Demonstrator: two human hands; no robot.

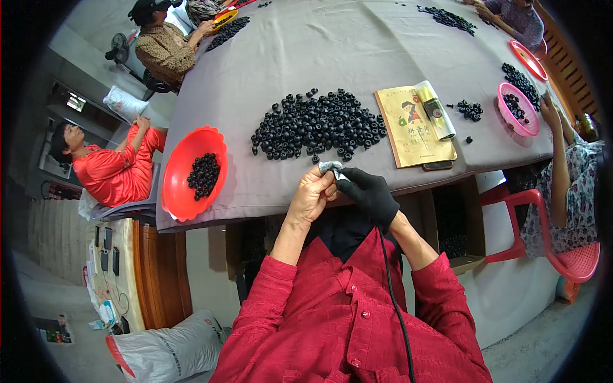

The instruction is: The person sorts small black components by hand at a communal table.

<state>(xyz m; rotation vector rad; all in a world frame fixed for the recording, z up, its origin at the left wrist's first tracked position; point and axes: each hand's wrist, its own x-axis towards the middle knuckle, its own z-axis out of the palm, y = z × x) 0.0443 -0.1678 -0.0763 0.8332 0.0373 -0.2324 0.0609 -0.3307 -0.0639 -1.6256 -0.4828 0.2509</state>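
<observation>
My left hand (311,193) is bare, its fingers bent and pinched together near the table's front edge. My right hand (369,196) wears a black glove, and its fingertips meet the left ones. A small whitish-grey cloth or wrapping (331,167) shows at the meeting fingertips; whether it is held or wound round a finger I cannot tell. Any small part between the fingers is hidden. Just beyond my hands, a large pile of small black ring-like parts (322,121) lies on the grey tablecloth (306,54). A few loose ones sit close to my fingertips.
Left of the pile stands a red bowl (174,182) holding black parts. To the right lie a yellow booklet (402,143) and a transparent roll (437,115). Beyond them is a pink basket (522,126). Several people sit around the table. A black cable (391,287) hangs down my front.
</observation>
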